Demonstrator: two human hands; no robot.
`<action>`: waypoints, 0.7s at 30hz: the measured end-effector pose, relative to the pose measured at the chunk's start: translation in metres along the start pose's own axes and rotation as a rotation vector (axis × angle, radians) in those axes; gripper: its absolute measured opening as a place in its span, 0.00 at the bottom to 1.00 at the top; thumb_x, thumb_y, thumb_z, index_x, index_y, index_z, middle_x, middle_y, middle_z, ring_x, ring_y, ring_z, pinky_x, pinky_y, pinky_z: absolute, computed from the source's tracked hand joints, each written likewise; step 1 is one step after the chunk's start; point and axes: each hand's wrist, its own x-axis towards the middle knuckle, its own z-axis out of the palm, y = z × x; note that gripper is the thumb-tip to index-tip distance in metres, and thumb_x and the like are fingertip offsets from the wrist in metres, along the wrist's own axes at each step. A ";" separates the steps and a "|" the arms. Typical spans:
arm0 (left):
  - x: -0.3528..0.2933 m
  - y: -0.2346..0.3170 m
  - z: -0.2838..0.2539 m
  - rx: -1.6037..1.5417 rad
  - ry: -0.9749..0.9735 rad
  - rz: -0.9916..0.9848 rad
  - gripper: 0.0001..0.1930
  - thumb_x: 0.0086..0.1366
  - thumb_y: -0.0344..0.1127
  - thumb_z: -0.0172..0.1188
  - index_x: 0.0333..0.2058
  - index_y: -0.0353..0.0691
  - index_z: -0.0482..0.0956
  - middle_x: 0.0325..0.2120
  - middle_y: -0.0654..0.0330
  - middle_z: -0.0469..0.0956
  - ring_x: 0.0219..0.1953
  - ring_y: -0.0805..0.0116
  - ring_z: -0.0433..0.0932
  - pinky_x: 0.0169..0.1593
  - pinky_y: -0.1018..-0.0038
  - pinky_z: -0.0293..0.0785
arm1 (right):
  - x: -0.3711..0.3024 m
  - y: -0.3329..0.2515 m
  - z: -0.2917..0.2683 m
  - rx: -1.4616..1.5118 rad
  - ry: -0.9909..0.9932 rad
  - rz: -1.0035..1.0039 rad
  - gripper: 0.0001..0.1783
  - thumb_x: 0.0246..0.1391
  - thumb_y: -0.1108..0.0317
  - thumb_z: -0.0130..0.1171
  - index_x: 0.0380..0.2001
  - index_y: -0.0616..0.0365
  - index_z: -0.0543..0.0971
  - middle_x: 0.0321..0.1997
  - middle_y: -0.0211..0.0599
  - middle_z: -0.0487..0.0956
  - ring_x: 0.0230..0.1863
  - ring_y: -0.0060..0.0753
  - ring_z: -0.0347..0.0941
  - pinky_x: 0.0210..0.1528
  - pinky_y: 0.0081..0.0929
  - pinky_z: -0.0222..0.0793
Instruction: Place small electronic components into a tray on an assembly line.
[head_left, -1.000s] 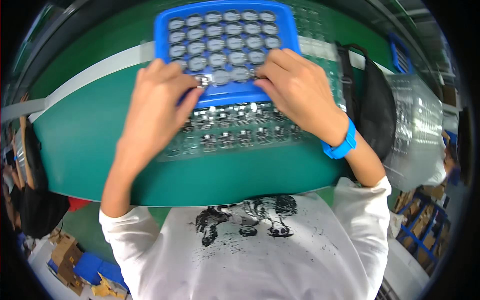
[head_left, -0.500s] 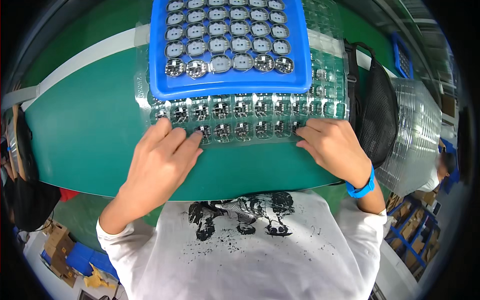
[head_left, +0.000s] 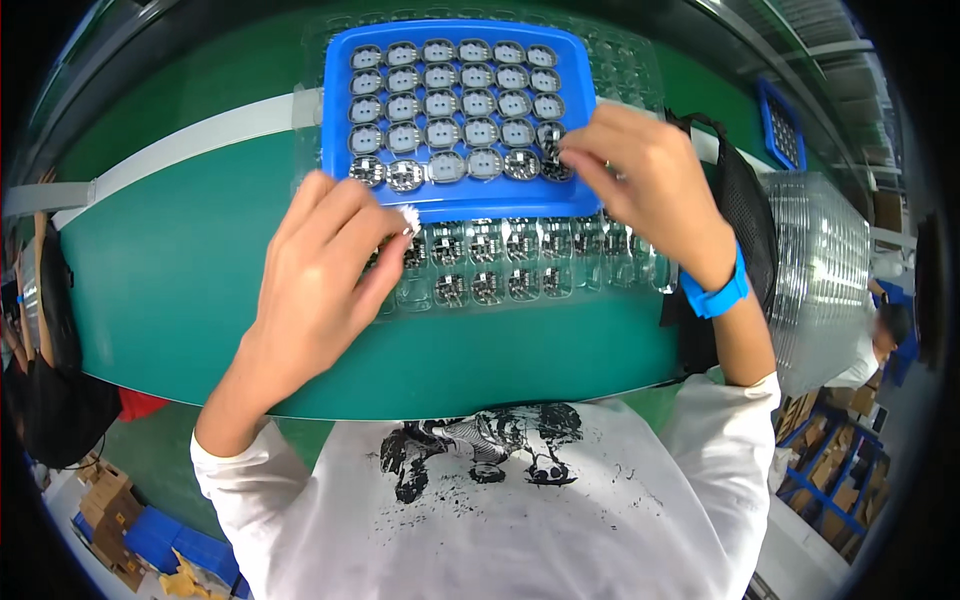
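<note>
A blue tray (head_left: 460,212) holds rows of small rounded parts, mostly grey-faced, with several showing circuitry in the nearest row. It rests on a clear blister tray (head_left: 600,285) whose pockets hold small round circuit modules (head_left: 486,288). My left hand (head_left: 320,265) pinches a small circuit module at the blue tray's near left edge; a bright glare partly hides this piece. Over the blue tray's right side, the fingertips of my right hand (head_left: 650,165) are closed on a dark round circuit module (head_left: 550,138), just above a similar one in the near corner.
A green table (head_left: 480,350) lies beneath the trays. A black mesh bag (head_left: 750,200) and stacked clear blister trays (head_left: 820,280) stand at the right. Farther right are another blue tray (head_left: 782,125) and a person (head_left: 875,345). Cardboard boxes (head_left: 110,515) sit at lower left.
Both hands have lifted modules from the blister tray's near pockets. My right hand has moved up over the blue tray; my left has risen to its edge. The view has shifted slightly.
</note>
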 end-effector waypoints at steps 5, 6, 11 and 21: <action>0.024 -0.010 0.025 0.007 0.167 0.038 0.06 0.51 0.24 0.66 0.29 0.36 0.80 0.27 0.60 0.71 0.33 0.59 0.68 0.37 0.66 0.66 | 0.011 -0.026 0.015 0.051 -0.015 -0.029 0.04 0.46 0.76 0.64 0.28 0.62 0.81 0.24 0.39 0.73 0.24 0.43 0.72 0.25 0.35 0.67; 0.027 -0.013 0.029 0.031 0.169 0.039 0.06 0.52 0.25 0.66 0.29 0.36 0.80 0.27 0.61 0.70 0.33 0.60 0.67 0.38 0.66 0.65 | 0.013 -0.027 0.019 0.039 -0.021 -0.038 0.04 0.46 0.75 0.64 0.28 0.61 0.81 0.23 0.38 0.73 0.24 0.42 0.72 0.25 0.35 0.67; 0.033 -0.015 0.036 0.049 0.171 0.042 0.04 0.53 0.28 0.66 0.28 0.38 0.81 0.26 0.62 0.70 0.34 0.61 0.67 0.39 0.66 0.63 | 0.022 -0.026 0.028 0.032 -0.008 -0.074 0.04 0.47 0.72 0.64 0.27 0.60 0.81 0.21 0.36 0.71 0.24 0.41 0.72 0.24 0.37 0.66; 0.034 -0.017 0.043 0.103 0.119 0.063 0.03 0.52 0.29 0.66 0.26 0.38 0.81 0.25 0.64 0.70 0.34 0.63 0.66 0.39 0.66 0.61 | 0.018 -0.019 0.042 0.109 -0.013 -0.081 0.04 0.43 0.73 0.65 0.25 0.61 0.81 0.21 0.36 0.71 0.26 0.40 0.70 0.27 0.36 0.66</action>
